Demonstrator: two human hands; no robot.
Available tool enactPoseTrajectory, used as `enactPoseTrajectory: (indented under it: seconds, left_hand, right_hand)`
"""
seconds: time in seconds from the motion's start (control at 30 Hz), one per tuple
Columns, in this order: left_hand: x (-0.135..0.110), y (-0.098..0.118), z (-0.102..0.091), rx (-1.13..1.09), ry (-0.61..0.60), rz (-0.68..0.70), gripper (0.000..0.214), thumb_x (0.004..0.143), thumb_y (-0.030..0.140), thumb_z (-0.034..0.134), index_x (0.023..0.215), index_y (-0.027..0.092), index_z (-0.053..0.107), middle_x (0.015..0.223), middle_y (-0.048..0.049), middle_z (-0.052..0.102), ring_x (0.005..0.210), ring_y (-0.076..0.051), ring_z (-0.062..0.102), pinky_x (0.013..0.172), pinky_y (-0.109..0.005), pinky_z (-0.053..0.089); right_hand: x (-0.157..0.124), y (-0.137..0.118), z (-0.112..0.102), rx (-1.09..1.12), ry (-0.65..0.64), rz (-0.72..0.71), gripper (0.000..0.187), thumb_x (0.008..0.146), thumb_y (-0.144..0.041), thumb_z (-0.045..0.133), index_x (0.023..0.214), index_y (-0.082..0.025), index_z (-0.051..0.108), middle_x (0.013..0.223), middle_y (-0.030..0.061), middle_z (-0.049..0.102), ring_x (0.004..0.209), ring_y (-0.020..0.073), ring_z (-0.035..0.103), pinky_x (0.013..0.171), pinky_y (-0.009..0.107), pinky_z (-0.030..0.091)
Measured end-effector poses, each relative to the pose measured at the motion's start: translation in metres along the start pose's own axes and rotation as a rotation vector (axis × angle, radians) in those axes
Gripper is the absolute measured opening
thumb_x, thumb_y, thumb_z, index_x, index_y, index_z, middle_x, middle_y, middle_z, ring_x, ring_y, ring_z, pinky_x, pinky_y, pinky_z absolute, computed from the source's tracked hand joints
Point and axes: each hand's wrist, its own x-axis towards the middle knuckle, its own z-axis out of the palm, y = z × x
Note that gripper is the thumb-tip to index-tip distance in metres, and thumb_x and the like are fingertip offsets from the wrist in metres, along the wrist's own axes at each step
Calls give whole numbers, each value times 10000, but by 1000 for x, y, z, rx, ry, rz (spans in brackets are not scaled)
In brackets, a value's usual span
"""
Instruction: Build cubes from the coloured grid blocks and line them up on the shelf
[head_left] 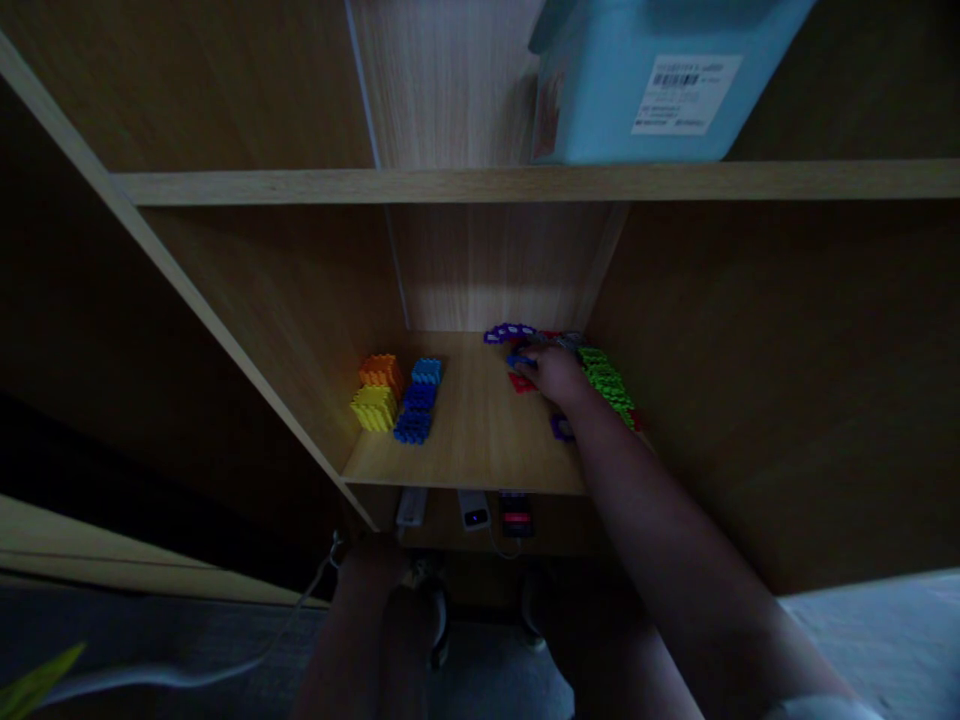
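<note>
My right hand (553, 372) reaches into the middle shelf (480, 450), its fingers closed on a small blue plastic piece (519, 360). Just below that piece lies a red piece (521, 383). A row of purple pieces (508, 332) rests behind, against the back panel. To the right of the hand is a stack of green pieces (606, 382). A purple hollow piece (560, 428) is partly hidden by my forearm. My left hand (375, 560) is low at the front of the cabinet, in deep shadow, and its fingers cannot be made out.
At the shelf's left stand orange (381, 370), yellow (373, 408), light blue (427, 371) and darker blue stacks (414, 426). A light blue bin (600, 110) sits on the shelf above. Below are a white device (473, 510) with a cable and a dark box (516, 514).
</note>
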Motion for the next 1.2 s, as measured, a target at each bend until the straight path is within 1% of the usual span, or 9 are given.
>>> enactPoseTrajectory:
  seconds: [0.17, 0.27, 0.5, 0.63, 0.77, 1.0, 1.07, 1.1, 1.2]
  left_hand:
    - [1, -3, -1, -7, -1, -4, 458, 1008, 292, 472, 1222, 111, 834, 1322, -260, 778, 1289, -408, 729, 1053, -502, 562]
    - [2, -4, 0, -6, 17, 2, 450, 997, 290, 489, 1225, 106, 831, 1319, -267, 775, 1284, -416, 728, 1037, -505, 566]
    - [3, -2, 4, -1, 48, 14, 436, 978, 238, 491, 1177, 113, 858, 1248, -269, 799, 1219, -431, 760, 1005, -543, 588]
    - [2, 0, 7, -6, 62, 22, 409, 965, 241, 530, 1158, 96, 861, 1244, -281, 796, 1209, -431, 762, 1005, -534, 586]
    - [-4, 2, 4, -10, 61, 32, 395, 971, 235, 534, 1118, 89, 870, 1220, -295, 797, 1190, -439, 767, 984, -543, 586]
    - [-23, 13, -11, -80, 45, 102, 449, 1009, 244, 475, 1167, 33, 838, 1233, -350, 771, 1213, -493, 746, 976, -610, 566]
    - [-33, 23, -16, -136, 15, 202, 429, 1019, 299, 506, 1161, 76, 845, 1244, -306, 786, 1206, -453, 760, 984, -549, 572]
    - [-40, 30, -20, -173, -16, 275, 390, 1012, 333, 544, 1121, 132, 859, 1207, -245, 816, 1165, -403, 784, 959, -483, 583]
    - [-67, 52, -42, -316, -76, 507, 430, 1046, 486, 530, 913, 242, 858, 958, -77, 855, 894, -251, 808, 788, -327, 563]
  right_hand:
    - [-1, 0, -6, -3, 52, 35, 339, 1082, -360, 555, 1220, -153, 786, 1284, 155, 791, 1195, 288, 702, 1098, 389, 497]
    - [0, 2, -2, -11, 39, 56, 336, 1036, -365, 635, 1215, -120, 778, 1303, 187, 775, 1225, 318, 682, 1144, 413, 463]
    - [1, 11, 16, 62, -13, 21, 292, 912, -282, 774, 1186, -183, 797, 1271, 137, 794, 1242, 308, 678, 1154, 416, 457]
    - [5, 14, 14, 165, 60, 10, 193, 821, -255, 851, 998, -200, 802, 1203, 126, 796, 1174, 316, 697, 1108, 427, 498]
    - [5, 12, 10, 314, 157, 27, 74, 849, -255, 809, 909, -240, 769, 1046, 68, 806, 971, 273, 733, 949, 401, 559]
    - [8, 12, 10, 629, 398, 163, 298, 872, -504, 789, 986, -252, 677, 942, 49, 779, 858, 271, 727, 849, 429, 592]
    - [10, 12, 11, 741, 426, 192, 379, 861, -583, 774, 982, -256, 624, 918, 38, 763, 821, 260, 734, 795, 418, 614]
    - [11, 11, 11, 798, 430, 203, 417, 855, -619, 767, 986, -260, 600, 913, 31, 756, 805, 254, 740, 769, 413, 625]
    - [11, 7, 9, 945, 419, 222, 506, 813, -695, 784, 978, -277, 550, 902, 9, 738, 784, 240, 754, 740, 412, 658]
